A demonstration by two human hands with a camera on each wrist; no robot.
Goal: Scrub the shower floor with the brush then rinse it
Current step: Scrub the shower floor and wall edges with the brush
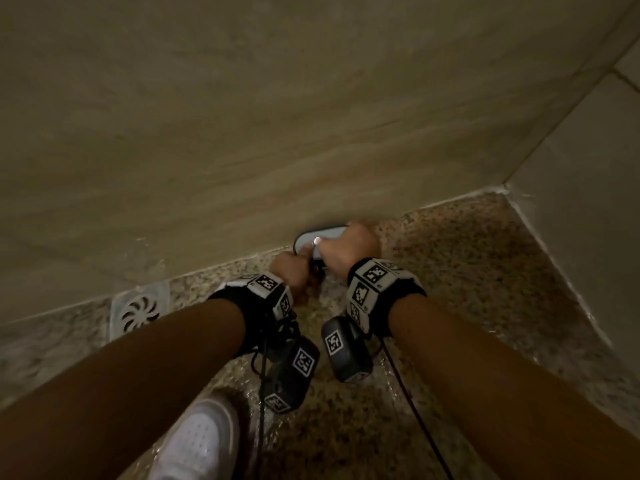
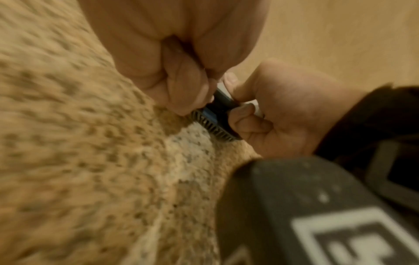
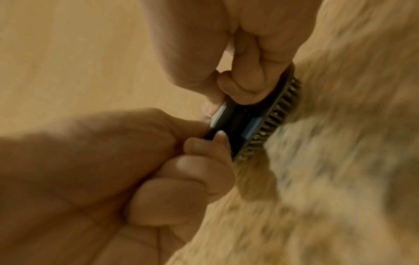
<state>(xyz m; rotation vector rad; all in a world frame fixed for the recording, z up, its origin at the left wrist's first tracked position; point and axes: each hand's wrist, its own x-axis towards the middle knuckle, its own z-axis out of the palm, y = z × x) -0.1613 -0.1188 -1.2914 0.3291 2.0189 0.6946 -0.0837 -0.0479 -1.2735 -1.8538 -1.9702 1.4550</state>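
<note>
A scrub brush (image 1: 320,239) with a pale top, dark body and bristles sits bristles-down on the wet speckled shower floor (image 1: 467,271), right against the base of the wall. Both hands grip it. My left hand (image 1: 294,268) holds its near-left end, fingers curled round it. My right hand (image 1: 349,245) grips its right side, thumb on top. In the left wrist view my left hand (image 2: 181,89) and right hand (image 2: 260,116) close on the brush (image 2: 217,114). In the right wrist view the brush (image 3: 249,122) shows its bristles pressed on the floor, between my right hand (image 3: 244,75) and left hand (image 3: 192,157).
A beige wall (image 1: 242,116) rises just behind the brush and a second wall (image 1: 588,220) closes the corner on the right. A round-slotted floor drain (image 1: 138,311) lies at the left by the wall. My white shoe (image 1: 201,441) stands at the bottom.
</note>
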